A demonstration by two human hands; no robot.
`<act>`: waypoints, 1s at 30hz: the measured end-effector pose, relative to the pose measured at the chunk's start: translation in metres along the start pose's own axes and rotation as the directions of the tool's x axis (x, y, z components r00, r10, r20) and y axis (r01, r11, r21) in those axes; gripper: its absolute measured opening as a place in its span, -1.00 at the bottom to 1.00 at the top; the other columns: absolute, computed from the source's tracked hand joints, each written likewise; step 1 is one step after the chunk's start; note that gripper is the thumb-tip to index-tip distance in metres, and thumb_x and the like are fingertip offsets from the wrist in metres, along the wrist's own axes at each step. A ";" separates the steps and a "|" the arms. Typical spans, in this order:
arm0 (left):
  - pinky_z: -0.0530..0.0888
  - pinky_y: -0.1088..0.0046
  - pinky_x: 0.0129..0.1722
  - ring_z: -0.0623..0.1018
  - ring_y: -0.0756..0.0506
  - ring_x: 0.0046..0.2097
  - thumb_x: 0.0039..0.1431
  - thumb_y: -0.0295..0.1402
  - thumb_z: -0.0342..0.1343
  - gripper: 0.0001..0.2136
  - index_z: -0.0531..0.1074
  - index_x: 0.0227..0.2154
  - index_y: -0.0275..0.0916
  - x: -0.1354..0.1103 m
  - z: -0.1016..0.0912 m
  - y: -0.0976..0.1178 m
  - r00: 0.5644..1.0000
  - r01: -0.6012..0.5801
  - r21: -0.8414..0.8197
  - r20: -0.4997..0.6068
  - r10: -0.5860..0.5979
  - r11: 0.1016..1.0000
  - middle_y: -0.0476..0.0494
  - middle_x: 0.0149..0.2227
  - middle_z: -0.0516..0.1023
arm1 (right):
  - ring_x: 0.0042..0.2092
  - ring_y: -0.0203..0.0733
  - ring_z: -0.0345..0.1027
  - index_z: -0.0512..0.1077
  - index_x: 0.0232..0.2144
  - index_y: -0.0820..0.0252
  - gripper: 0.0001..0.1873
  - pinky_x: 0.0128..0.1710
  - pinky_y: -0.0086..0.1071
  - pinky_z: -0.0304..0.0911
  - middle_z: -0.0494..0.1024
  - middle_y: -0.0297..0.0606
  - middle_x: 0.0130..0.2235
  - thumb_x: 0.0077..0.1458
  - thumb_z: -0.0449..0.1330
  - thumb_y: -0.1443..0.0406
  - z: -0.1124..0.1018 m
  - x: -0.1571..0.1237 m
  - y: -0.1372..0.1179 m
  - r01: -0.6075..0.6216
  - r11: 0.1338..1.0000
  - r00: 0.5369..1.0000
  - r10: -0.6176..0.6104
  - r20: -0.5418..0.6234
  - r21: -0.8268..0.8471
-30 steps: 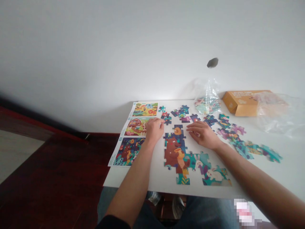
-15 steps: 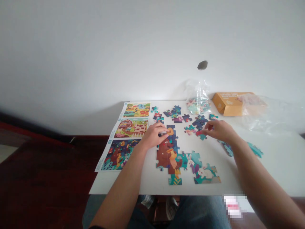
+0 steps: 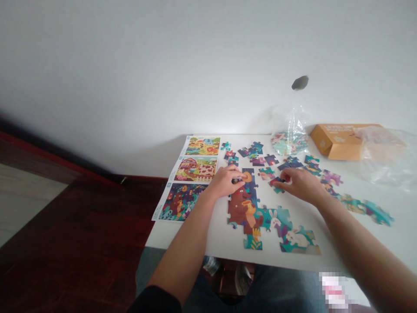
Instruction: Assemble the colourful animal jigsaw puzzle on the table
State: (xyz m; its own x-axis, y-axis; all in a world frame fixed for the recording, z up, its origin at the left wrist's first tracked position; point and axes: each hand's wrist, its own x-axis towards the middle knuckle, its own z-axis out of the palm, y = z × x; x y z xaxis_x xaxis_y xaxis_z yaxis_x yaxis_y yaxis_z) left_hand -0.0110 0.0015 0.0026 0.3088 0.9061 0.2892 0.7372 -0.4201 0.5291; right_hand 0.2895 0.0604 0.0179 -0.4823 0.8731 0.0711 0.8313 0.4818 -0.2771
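Bear and rabbit jigsaw pieces are joined into a partial puzzle (image 3: 243, 204) on the white table. My left hand (image 3: 226, 182) is at its upper left, thumb and forefinger closing on a small dark puzzle piece (image 3: 237, 179) beside the bear's head. Fingers cover much of that piece. To the right, my right hand (image 3: 299, 182) pinches a red and teal puzzle piece (image 3: 276, 185) between thumb and forefinger, low over the table. A loose pink and teal piece (image 3: 267, 174) lies just beyond it.
A picture sheet (image 3: 166, 191) with three scenes lies at the left. Loose pieces (image 3: 257, 148) are scattered behind and right of the puzzle. Along the wall stand a clear bag of pieces (image 3: 289, 141), an orange box (image 3: 339, 139) and a crumpled plastic bag (image 3: 384, 161).
The whole view has shifted, with the table now further right. My right hand and its piece have come slightly nearer the joined puzzle. My left hand stays at the bear's head.
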 end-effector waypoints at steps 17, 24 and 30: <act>0.48 0.42 -0.19 0.56 -0.05 -0.25 0.29 -0.41 0.07 -0.80 0.61 -0.20 -0.15 0.004 0.002 -0.007 0.993 0.005 -0.053 -0.121 -0.012 0.999 -0.10 -0.25 0.59 | 0.05 0.07 0.38 0.47 0.09 0.07 -0.62 0.03 -0.04 0.26 0.50 -0.14 0.16 0.28 0.07 0.21 0.000 0.017 0.030 0.201 0.979 0.929 -0.183 -0.321 0.025; 0.42 0.44 -0.26 0.44 -0.03 -0.38 0.25 -0.43 0.05 -0.80 0.59 -0.20 -0.20 0.002 -0.009 -0.021 0.887 0.193 0.044 -0.435 -0.155 0.980 -0.07 -0.36 0.54 | 0.07 0.15 0.30 0.51 0.04 0.02 -0.66 -0.01 0.02 0.22 0.52 -0.23 0.16 0.31 0.08 0.17 0.022 0.037 0.020 0.206 0.976 0.957 -0.217 -0.192 -0.076; 0.40 0.45 -0.29 0.41 -0.01 -0.41 0.22 -0.44 0.07 -0.81 0.59 -0.22 -0.20 0.004 -0.005 -0.016 0.883 0.191 0.011 -0.439 -0.167 0.982 -0.05 -0.38 0.53 | 0.03 0.12 0.32 0.53 -0.18 0.06 -0.76 -0.07 -0.05 0.20 0.51 -0.21 0.15 0.28 0.11 0.13 0.020 0.036 0.028 0.199 0.976 0.955 -0.213 -0.205 -0.089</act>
State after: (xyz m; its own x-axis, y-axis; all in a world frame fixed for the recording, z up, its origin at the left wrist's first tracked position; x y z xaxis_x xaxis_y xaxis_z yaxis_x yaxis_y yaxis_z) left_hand -0.0248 0.0115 -0.0010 -0.1138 0.8484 0.5169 0.7891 -0.2389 0.5659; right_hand 0.2897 0.1034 -0.0067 -0.5812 0.7466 0.3237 0.7403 0.6502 -0.1706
